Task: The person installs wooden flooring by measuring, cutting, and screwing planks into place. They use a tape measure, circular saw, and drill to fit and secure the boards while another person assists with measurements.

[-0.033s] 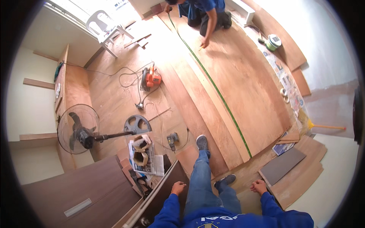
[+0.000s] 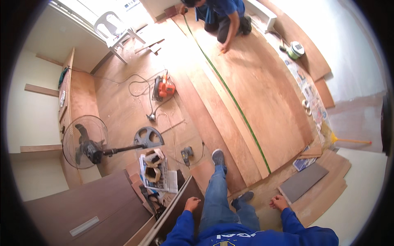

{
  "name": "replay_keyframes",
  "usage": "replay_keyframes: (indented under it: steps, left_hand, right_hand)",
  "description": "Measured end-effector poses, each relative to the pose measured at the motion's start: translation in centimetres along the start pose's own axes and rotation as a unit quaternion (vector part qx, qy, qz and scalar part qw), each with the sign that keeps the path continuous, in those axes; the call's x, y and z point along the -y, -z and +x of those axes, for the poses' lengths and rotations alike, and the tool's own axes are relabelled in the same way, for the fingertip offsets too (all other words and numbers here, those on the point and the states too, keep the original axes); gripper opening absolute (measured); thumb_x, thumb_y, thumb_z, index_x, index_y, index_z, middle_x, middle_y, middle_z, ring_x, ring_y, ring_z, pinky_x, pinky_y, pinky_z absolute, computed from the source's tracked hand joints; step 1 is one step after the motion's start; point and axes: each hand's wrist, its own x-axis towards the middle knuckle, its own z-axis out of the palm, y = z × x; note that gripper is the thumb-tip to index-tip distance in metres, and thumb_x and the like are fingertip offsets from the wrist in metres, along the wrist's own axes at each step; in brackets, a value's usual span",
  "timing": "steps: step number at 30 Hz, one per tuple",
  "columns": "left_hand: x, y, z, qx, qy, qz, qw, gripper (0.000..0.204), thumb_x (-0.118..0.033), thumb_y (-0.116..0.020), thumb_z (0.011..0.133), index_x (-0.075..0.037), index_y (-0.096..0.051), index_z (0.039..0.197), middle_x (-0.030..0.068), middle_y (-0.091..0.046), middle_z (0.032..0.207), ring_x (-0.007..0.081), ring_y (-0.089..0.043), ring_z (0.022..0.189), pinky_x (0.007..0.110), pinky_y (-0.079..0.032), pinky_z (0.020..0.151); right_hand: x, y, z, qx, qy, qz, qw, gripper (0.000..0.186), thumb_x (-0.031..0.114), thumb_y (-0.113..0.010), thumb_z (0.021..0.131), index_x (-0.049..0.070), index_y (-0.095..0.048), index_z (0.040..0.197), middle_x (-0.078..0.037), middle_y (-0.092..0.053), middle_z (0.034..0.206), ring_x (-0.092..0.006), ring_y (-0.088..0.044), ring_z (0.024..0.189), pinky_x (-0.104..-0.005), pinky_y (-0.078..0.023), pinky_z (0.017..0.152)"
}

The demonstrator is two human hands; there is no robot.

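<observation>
My left hand (image 2: 192, 203) hangs at the lower middle, fingers curled with nothing visible in them, close to an upright dark board (image 2: 185, 197). My right hand (image 2: 279, 202) is also curled and empty, beside stacked wood pieces and a grey panel (image 2: 303, 182). My left foot rests on a narrow plywood strip (image 2: 223, 168). A green tape measure (image 2: 230, 92) stretches lengthwise over the plywood sheets (image 2: 275, 115). A co-worker in blue (image 2: 223, 14) kneels at the far end, one hand (image 2: 184, 10) at the tape's end, the other (image 2: 225, 46) reaching down to the sheet.
A standing fan (image 2: 86, 141), red saw (image 2: 164, 88), drill (image 2: 186, 156), cords and newspaper-covered items (image 2: 170, 182) occupy the left. A white chair (image 2: 115, 35) stands at the back. A bucket (image 2: 295, 50), tape rolls (image 2: 305, 106) and yellow broom (image 2: 349, 140) line the right.
The co-worker's lower hand has shifted slightly right along the sheet. The view has shifted a little, while my hands keep about the same curled position.
</observation>
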Motion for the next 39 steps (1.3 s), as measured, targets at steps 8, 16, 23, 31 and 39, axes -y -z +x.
replay_keyframes:
  steps: [8, 16, 23, 31, 39]
  left_hand:
    - [-16.3, 16.5, 2.0, -0.048, -0.067, -0.189, 0.979, 0.035, -0.019, -0.074, 0.086, 0.004, -0.067, 0.111, 0.011, -0.071, 0.088, 0.0162, -0.068, 0.078, 0.028, -0.054, 0.07]
    - [-24.6, 28.0, 0.6, -0.122, -0.1, -0.204, 0.966, 0.04, -0.016, -0.074, 0.086, 0.007, -0.065, 0.117, 0.0176, -0.072, 0.1, 0.022, -0.07, 0.088, 0.032, -0.055, 0.077]
    - [-29.3, 38.1, 2.1, -0.08, -0.024, -0.122, 0.989, 0.036, -0.014, -0.077, 0.08, 0.003, -0.068, 0.11, 0.0111, -0.071, 0.087, 0.0191, -0.067, 0.072, 0.032, -0.053, 0.064]
    - [-38.7, 50.8, 2.1, -0.125, 0.077, -0.195, 0.97, 0.037, -0.016, -0.075, 0.085, 0.001, -0.065, 0.116, 0.0083, -0.072, 0.098, 0.0176, -0.069, 0.083, 0.031, -0.05, 0.058]
    - [-47.9, 57.2, 9.3, -0.109, 0.022, -0.198, 0.974, 0.044, -0.014, -0.076, 0.082, 0.001, -0.063, 0.121, 0.0098, -0.071, 0.101, 0.0194, -0.07, 0.083, 0.033, -0.051, 0.063]
  right_hand:
    - [21.5, -3.0, -1.3, 0.032, 0.009, -0.044, 0.998, 0.021, 0.019, -0.059, 0.094, -0.001, -0.064, 0.095, -0.014, -0.073, 0.081, -0.0196, -0.071, 0.065, -0.0299, -0.054, 0.053]
    - [39.4, -6.1, 4.5, 0.058, 0.032, -0.186, 0.98, 0.017, 0.014, -0.057, 0.087, 0.0, -0.065, 0.093, -0.012, -0.073, 0.076, -0.0183, -0.07, 0.062, -0.0327, -0.054, 0.051]
    - [60.6, -10.8, 15.6, 0.03, 0.075, -0.236, 0.968, 0.019, 0.013, -0.054, 0.083, 0.002, -0.069, 0.08, -0.011, -0.072, 0.07, -0.0195, -0.068, 0.056, -0.0355, -0.053, 0.049]
    - [83.3, -23.5, 12.5, 0.101, 0.226, -0.088, 0.965, 0.022, 0.021, -0.062, 0.09, -0.001, -0.066, 0.088, -0.011, -0.069, 0.072, -0.0159, -0.067, 0.058, -0.0305, -0.053, 0.052]
    - [97.8, -27.8, 12.2, 0.076, 0.244, -0.221, 0.941, 0.017, 0.019, -0.064, 0.087, 0.002, -0.066, 0.087, -0.009, -0.07, 0.07, -0.0161, -0.068, 0.06, -0.0313, -0.052, 0.055]
